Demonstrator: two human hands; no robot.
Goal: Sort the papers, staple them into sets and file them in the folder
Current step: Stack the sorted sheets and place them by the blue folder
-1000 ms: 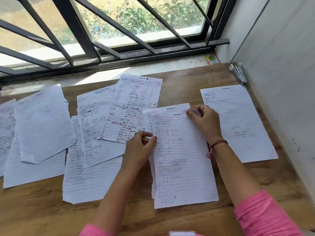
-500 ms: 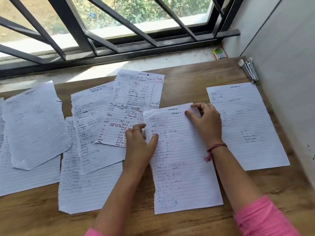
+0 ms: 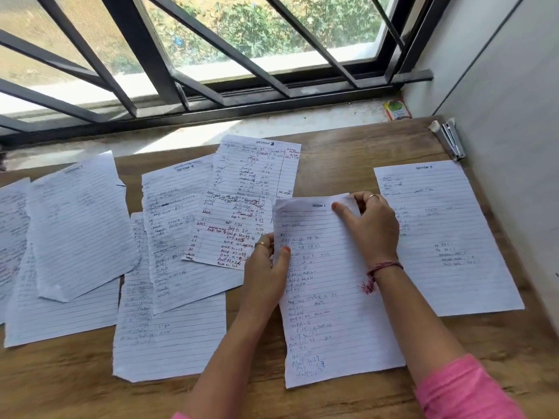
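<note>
A stack of lined sheets headed "Section 1" [image 3: 329, 297] lies in front of me on the wooden table [image 3: 348, 158]. My left hand [image 3: 267, 267] pinches its left edge, thumb on top. My right hand [image 3: 370, 225] pinches its top right corner. Another lined sheet headed "Section 3" [image 3: 447, 237] lies to the right. Several more handwritten sheets overlap on the left, among them "Section 2" [image 3: 251, 189] and "Section 4" [image 3: 175, 225]. A silver stapler [image 3: 449, 137] lies at the table's far right corner by the wall. No folder is in view.
A barred window [image 3: 211, 55] and stone sill run along the table's far edge. A small green and yellow packet [image 3: 397, 109] sits on the sill near the corner. A grey wall [image 3: 514, 116] bounds the table's right side.
The two sheets under my hands, offset before, now lie squared into one stack. The view has shifted slightly, and both hands keep their hold on the stack's edges.
</note>
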